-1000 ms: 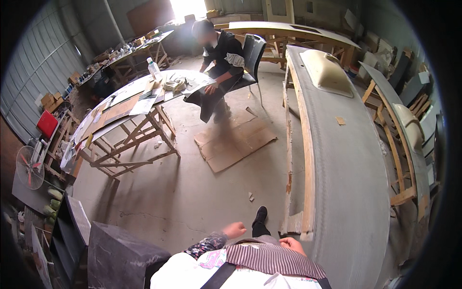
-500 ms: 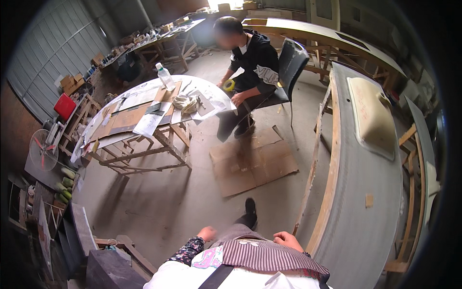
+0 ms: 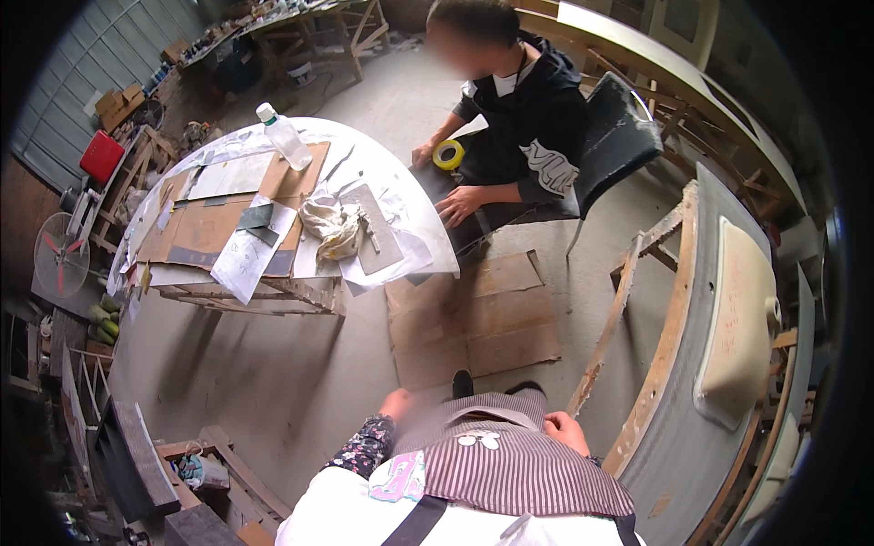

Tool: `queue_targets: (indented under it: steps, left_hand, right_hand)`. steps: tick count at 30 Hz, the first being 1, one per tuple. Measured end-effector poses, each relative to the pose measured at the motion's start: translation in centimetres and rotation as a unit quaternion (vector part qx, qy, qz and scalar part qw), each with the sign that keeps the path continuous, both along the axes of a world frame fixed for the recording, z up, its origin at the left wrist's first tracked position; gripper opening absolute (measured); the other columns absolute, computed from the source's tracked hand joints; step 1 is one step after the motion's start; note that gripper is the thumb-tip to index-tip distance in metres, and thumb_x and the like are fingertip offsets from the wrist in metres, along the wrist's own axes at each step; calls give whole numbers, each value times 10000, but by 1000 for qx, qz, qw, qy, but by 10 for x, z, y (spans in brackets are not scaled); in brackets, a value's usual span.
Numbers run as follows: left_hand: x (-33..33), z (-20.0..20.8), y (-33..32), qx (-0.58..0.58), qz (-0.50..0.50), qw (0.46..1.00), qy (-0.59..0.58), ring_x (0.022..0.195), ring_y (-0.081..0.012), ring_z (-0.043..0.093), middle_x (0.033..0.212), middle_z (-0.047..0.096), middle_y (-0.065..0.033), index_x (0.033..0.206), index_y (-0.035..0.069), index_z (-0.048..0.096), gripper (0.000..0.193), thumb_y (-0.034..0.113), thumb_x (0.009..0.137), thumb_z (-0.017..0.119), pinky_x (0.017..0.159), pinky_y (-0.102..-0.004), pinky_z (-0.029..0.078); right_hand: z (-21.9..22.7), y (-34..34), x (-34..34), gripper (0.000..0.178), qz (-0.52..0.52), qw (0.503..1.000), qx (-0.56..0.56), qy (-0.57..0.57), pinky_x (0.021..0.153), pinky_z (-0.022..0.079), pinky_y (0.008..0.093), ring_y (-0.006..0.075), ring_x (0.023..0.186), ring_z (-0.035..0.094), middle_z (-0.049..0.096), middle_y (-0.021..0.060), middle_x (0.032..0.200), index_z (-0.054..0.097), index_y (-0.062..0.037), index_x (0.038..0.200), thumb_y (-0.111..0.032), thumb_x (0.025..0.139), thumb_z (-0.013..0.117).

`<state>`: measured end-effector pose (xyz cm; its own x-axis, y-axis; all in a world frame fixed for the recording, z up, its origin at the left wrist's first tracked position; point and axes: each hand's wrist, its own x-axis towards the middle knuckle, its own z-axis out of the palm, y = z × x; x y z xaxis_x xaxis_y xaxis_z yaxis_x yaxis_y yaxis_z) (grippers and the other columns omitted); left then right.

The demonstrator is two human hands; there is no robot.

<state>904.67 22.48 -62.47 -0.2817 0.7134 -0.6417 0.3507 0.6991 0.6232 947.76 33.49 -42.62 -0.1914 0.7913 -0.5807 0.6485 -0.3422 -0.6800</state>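
Over the left side of the striped apron (image 3: 510,455) hangs my left hand (image 3: 397,404), clear of the table; its fingers are blurred and turned away. On the apron's right side is my right hand (image 3: 566,431), fingers loosely bent and apart, with nothing seen in it. Ahead stands a round-edged table (image 3: 414,214) bearing a cardboard sheet (image 3: 196,232), papers, a crumpled cloth (image 3: 330,227), a grey flat board (image 3: 371,238) and a clear bottle (image 3: 288,142). A seated person (image 3: 537,118) is at its right side, hands near the table edge, a yellow tape roll (image 3: 448,155) by one arm.
Flattened cardboard (image 3: 510,314) lies on the floor ahead of my feet. At the right, a long grey panel on a wooden frame (image 3: 669,337) carries a cream moulded basin shape (image 3: 736,318). A fan (image 3: 62,255) and a dark box-like piece (image 3: 137,455) stand left.
I have moved forward, so the table, the seated person and the floor cardboard are nearer. Both my hands stay low beside the apron.
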Motion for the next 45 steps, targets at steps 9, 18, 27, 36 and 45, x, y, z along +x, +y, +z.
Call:
queue_targets:
  steps: [9,18,27,36,45]
  left_hand:
    - [26,27,35,-108,166,980,-18,645,-152,623,769,672,-87,954,-9,655,277,256,900,593,545,-286,500]
    - [175,86,97,-132,273,948,96,963,-405,645,997,682,-235,975,13,696,326,303,909,560,846,-453,513]
    - [241,111,137,-184,262,947,-42,739,-352,655,807,614,-270,838,-36,631,357,293,928,523,689,-453,487]
    - [240,105,168,-188,301,929,-99,554,-270,497,637,487,-256,761,-63,575,417,332,890,536,595,-481,396]
    - [251,102,173,-307,298,898,-100,922,-418,636,933,656,-263,935,-12,669,436,413,880,589,818,-465,495]
  right_hand:
    - [-15,207,-45,289,198,980,-17,13,823,525,388,333,934,675,697,207,988,677,-4,1027,-247,885,611]
    - [-69,429,-63,280,264,955,-118,70,783,525,368,284,873,683,706,160,920,674,-6,1037,-239,903,598]
    - [-133,483,-57,280,335,936,-112,-1,708,520,315,174,745,650,694,86,842,652,5,1050,-238,927,587]
    - [-128,489,-63,293,337,932,-134,-2,731,523,373,275,804,682,705,155,847,671,-4,997,-272,910,589]
    - [-145,490,-55,251,350,917,-192,-5,730,534,291,163,778,669,700,81,867,648,1,1061,-194,916,583]
